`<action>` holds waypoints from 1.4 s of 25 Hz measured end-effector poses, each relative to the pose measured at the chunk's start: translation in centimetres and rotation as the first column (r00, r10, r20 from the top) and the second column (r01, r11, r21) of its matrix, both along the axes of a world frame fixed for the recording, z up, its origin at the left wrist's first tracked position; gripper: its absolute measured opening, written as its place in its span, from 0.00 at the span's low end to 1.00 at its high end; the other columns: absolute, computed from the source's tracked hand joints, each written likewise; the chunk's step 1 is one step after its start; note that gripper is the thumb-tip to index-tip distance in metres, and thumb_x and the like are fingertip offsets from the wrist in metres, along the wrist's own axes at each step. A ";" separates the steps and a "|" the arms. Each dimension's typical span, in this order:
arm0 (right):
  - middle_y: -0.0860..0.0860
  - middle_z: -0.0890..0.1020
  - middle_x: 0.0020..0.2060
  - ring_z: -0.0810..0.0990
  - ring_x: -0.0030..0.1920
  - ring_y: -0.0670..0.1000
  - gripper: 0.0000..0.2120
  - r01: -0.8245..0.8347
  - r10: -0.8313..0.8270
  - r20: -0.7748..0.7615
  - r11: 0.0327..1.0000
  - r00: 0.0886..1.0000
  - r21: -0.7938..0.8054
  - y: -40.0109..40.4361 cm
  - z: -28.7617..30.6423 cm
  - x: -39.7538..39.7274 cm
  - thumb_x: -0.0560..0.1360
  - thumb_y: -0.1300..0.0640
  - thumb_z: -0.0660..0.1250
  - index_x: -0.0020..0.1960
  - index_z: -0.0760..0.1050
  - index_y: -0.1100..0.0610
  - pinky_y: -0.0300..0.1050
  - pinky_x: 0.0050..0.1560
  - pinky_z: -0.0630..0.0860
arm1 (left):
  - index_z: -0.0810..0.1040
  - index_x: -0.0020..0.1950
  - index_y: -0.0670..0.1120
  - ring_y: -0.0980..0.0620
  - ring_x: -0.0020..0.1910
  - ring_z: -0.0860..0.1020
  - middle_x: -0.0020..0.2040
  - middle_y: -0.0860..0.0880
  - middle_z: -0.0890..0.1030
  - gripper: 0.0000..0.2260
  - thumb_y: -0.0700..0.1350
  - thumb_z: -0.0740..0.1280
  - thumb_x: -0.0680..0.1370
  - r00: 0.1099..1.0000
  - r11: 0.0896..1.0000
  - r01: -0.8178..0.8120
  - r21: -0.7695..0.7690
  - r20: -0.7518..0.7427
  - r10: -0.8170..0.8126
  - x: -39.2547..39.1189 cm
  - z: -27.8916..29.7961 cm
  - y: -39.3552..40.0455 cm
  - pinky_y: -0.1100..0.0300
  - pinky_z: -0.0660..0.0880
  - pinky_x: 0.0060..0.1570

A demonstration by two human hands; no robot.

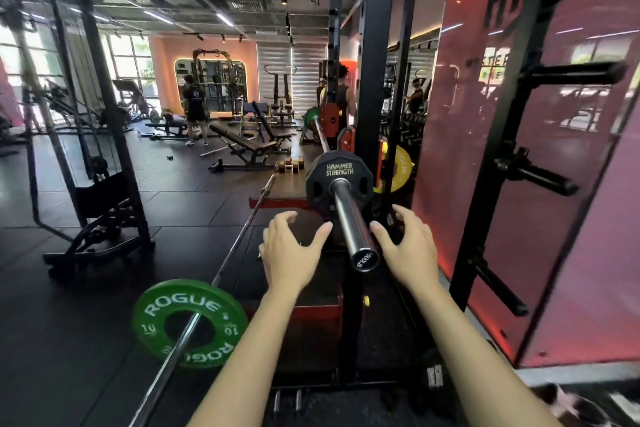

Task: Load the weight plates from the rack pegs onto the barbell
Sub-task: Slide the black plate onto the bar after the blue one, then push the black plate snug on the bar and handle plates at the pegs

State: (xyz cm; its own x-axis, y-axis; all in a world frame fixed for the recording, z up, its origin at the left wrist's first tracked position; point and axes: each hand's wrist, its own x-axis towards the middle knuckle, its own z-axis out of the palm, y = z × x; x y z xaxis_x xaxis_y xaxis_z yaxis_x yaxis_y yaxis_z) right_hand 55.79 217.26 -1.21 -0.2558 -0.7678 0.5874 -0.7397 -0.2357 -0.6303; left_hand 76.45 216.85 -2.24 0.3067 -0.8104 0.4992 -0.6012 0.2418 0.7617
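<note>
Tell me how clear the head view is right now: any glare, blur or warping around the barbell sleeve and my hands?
Head view: the barbell sleeve and black plate are sharp, its lettering readable; left hand and right hand crisp. Wide-angle warping bends the rack uprights. Window reflections glare on the red panel; the frame edges are smeared.
</note>
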 end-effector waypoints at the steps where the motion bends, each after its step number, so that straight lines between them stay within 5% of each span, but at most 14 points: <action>1: 0.49 0.76 0.64 0.70 0.66 0.52 0.29 0.000 0.000 -0.008 1.000 1.000 -0.009 1.2 0.3 0.0 0.75 0.37 0.64 0.71 0.68 0.49 0.51 0.63 0.70 | 0.69 0.63 0.53 0.51 0.61 0.72 0.62 0.55 0.74 0.31 0.73 0.63 0.70 1.000 1.000 0.011 -0.012 0.002 -0.011 -0.2 0.3 1.2 0.45 0.67 0.66; 10: 0.43 0.74 0.64 0.69 0.65 0.46 0.29 -0.050 0.047 -0.034 0.996 0.998 -0.075 9.7 1.5 -3.7 0.75 0.34 0.62 0.71 0.67 0.46 0.40 0.57 0.64 | 0.72 0.60 0.55 0.53 0.57 0.73 0.56 0.60 0.73 0.24 0.69 0.63 0.72 0.999 0.996 0.032 -0.085 -0.003 -0.032 -4.2 0.9 10.5 0.46 0.69 0.62; 23: 0.44 0.75 0.63 0.70 0.64 0.49 0.28 0.019 -0.018 0.019 0.998 1.000 -0.064 20.9 0.5 -21.4 0.75 0.33 0.62 0.70 0.68 0.46 0.43 0.58 0.68 | 0.73 0.63 0.51 0.54 0.60 0.70 0.59 0.55 0.75 0.22 0.63 0.66 0.76 0.988 0.985 0.145 -0.096 0.062 -0.139 -22.2 0.8 20.0 0.50 0.67 0.63; 35: 0.42 0.73 0.65 0.71 0.65 0.46 0.29 0.127 -0.127 0.036 0.992 0.991 -0.010 15.3 -1.9 -34.1 0.75 0.31 0.60 0.71 0.66 0.44 0.47 0.64 0.70 | 0.72 0.64 0.53 0.55 0.62 0.71 0.60 0.58 0.74 0.22 0.64 0.65 0.76 0.946 0.944 0.322 -0.068 0.070 -0.318 -37.0 -1.2 10.7 0.50 0.68 0.65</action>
